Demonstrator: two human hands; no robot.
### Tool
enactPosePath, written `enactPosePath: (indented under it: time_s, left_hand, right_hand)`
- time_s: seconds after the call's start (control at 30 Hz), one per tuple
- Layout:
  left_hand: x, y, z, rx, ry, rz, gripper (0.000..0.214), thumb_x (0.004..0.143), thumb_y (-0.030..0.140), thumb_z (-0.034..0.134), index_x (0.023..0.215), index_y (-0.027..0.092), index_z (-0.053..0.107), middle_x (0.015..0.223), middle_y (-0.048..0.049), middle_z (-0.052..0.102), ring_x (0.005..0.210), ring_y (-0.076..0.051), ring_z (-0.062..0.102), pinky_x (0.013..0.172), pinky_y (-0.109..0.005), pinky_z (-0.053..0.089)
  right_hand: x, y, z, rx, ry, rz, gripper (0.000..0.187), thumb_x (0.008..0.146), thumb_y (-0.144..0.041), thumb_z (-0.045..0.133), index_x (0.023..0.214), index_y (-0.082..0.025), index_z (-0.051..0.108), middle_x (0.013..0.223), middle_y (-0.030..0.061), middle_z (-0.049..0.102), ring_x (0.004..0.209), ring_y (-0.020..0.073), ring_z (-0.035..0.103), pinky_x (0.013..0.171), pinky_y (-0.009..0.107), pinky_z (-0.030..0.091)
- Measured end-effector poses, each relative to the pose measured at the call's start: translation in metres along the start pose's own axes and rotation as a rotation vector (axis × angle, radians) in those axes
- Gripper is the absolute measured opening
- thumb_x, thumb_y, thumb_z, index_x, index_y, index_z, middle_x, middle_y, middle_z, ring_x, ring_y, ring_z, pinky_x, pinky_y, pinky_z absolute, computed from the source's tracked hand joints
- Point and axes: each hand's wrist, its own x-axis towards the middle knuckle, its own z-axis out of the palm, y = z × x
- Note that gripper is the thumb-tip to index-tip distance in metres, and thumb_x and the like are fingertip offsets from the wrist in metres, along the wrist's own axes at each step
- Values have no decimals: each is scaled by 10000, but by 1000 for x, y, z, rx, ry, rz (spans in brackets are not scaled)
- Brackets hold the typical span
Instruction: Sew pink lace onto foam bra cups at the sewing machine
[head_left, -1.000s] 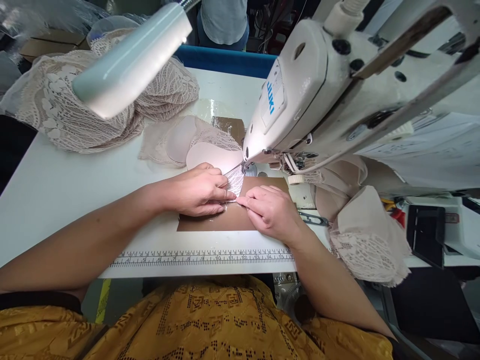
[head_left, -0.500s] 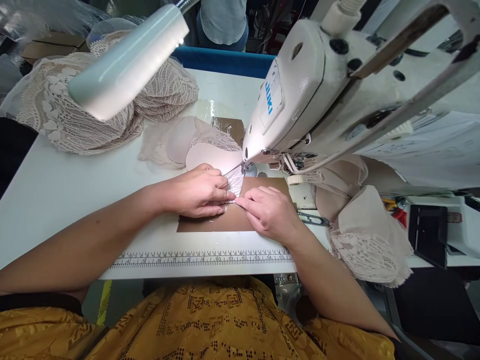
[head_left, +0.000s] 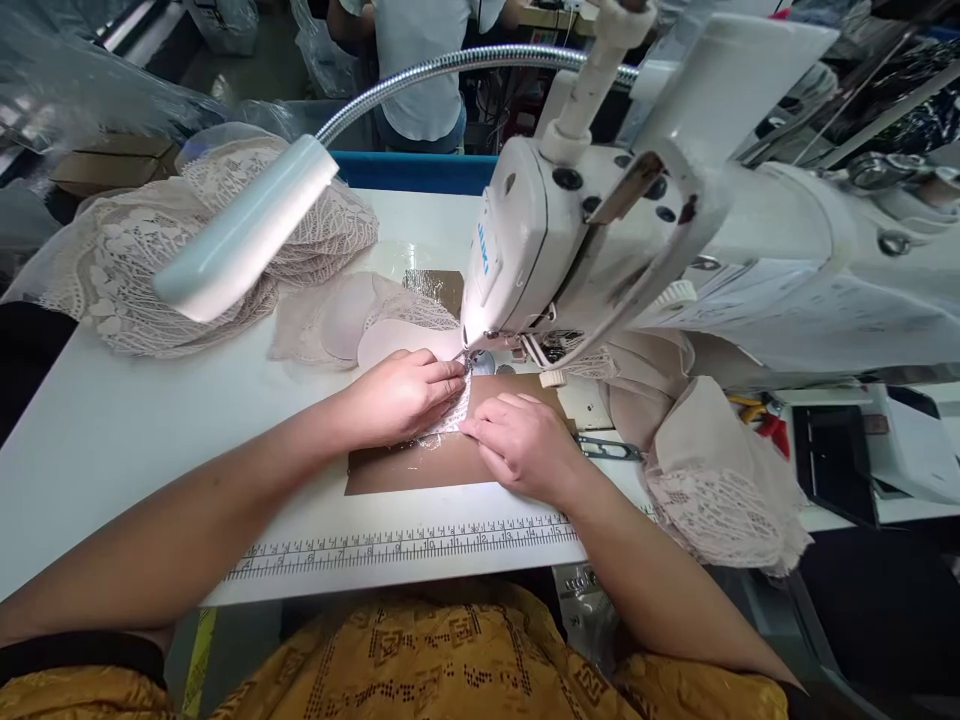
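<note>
A pale beige lace piece [head_left: 455,412] with an open, net-like pattern lies just back from the middle of the near edge of the white counter [head_left: 142,430], partly over a flat brown sheet [head_left: 420,468] and reaching under a white sewing machine [head_left: 517,240]. A smooth pale cup [head_left: 405,342] sits just behind the left hand [head_left: 409,396]. Beyond the counter's far left corner is a cardboard box [head_left: 112,168], its inside hidden. The left hand's fingers are pressed together on the lace beside the needle area; whether they grip it, I cannot tell. The right hand [head_left: 521,445] has its fingers curled, thumb and index finger pinching the lace's near edge.
</note>
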Motion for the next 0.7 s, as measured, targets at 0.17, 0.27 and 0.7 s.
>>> enactPosePath:
  time_s: [0.17,0.27,0.7]
  left_hand:
    - [-1,0,-1,6,-9,-4,355,1001,296,406,1196,120,645,1315,-118,610,887,-227,569,790,-358,481]
    - [-1,-1,1,17,-6,-5,369,1000,307,403,1214,114,633,1326,-122,602,892,-233,568,790,-364,478]
    - [-3,-7,0,-41,-38,0,340,997,266,432,1272,170,606,1337,-115,600,1059,-251,561,879,-386,449]
  right_hand:
    - [0,1,2,-12,9,10,238,798,-85,518,882,-180,718,758,34,636,732,174,471,660,302,333]
    - [0,2,3,-20,19,29,234,819,-103,515,894,-180,722,774,38,646,738,176,479,667,301,336]
    - [5,0,2,-189,-66,209,272,919,-155,493,1064,-201,719,863,50,663,744,179,495,675,312,327]
